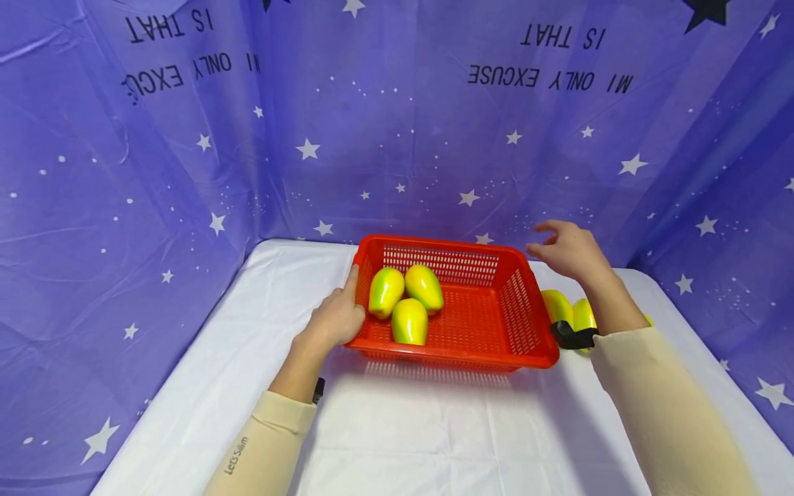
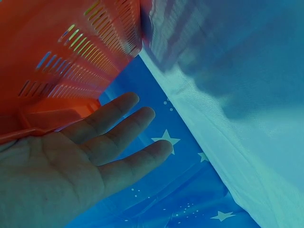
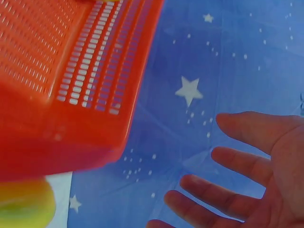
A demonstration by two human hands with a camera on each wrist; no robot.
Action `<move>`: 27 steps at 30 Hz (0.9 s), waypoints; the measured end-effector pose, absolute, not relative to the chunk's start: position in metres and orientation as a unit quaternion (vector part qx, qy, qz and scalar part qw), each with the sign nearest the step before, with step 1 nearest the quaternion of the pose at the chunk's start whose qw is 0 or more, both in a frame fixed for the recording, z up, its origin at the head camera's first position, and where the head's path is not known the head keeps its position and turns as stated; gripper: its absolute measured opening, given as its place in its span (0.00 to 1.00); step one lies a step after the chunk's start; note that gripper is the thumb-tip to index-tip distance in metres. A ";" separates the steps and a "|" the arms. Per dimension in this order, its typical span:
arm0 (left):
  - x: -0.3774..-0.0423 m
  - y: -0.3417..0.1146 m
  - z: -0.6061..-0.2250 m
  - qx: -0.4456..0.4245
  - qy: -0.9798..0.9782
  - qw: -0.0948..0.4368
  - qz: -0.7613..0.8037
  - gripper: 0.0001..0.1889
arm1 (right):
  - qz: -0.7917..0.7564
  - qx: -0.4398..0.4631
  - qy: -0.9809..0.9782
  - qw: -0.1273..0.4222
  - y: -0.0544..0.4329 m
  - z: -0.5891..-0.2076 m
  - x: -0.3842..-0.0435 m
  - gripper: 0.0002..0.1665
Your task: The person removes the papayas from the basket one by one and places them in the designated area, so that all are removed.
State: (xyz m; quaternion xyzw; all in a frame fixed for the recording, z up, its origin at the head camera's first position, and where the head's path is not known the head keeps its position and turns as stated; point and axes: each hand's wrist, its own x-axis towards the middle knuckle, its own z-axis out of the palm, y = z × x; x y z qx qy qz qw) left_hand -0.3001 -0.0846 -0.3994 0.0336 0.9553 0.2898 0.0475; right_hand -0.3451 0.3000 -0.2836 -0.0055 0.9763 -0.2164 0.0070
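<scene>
A red plastic basket with slotted walls stands in the middle of the head view. Three glossy yellow-green mangoes lie together in its left half. My left hand holds the basket's left rim, the index finger stretched along it. From below, the left wrist view shows three fairly straight fingers outside the wall; the thumb is hidden there. Beyond the basket's far right corner, my right hand hovers with spread fingers and holds nothing. Several more mangoes sit right of the basket, partly covered by my right forearm.
A white cloth covers the table. Purple star-printed curtains close in the back and both sides. Black straps are on both wrists. In the right wrist view, a mango shows below the basket's corner.
</scene>
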 end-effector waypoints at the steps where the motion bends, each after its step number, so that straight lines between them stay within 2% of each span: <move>1: -0.300 -0.085 -0.400 0.033 0.955 0.048 0.290 0.44 | -0.220 -0.007 0.975 0.010 0.295 -0.283 -0.345 0.37; 10: -0.299 -0.087 -0.398 0.024 0.956 0.052 0.286 0.44 | -0.227 -0.046 0.973 0.012 0.258 -0.282 -0.351 0.36; 16: -0.298 -0.087 -0.398 0.019 0.958 0.047 0.283 0.44 | -0.238 -0.085 0.968 -0.007 0.230 -0.286 -0.359 0.33; 27: -0.296 -0.081 -0.397 0.017 0.959 0.041 0.280 0.43 | -0.244 -0.099 0.965 0.024 0.199 -0.316 -0.369 0.33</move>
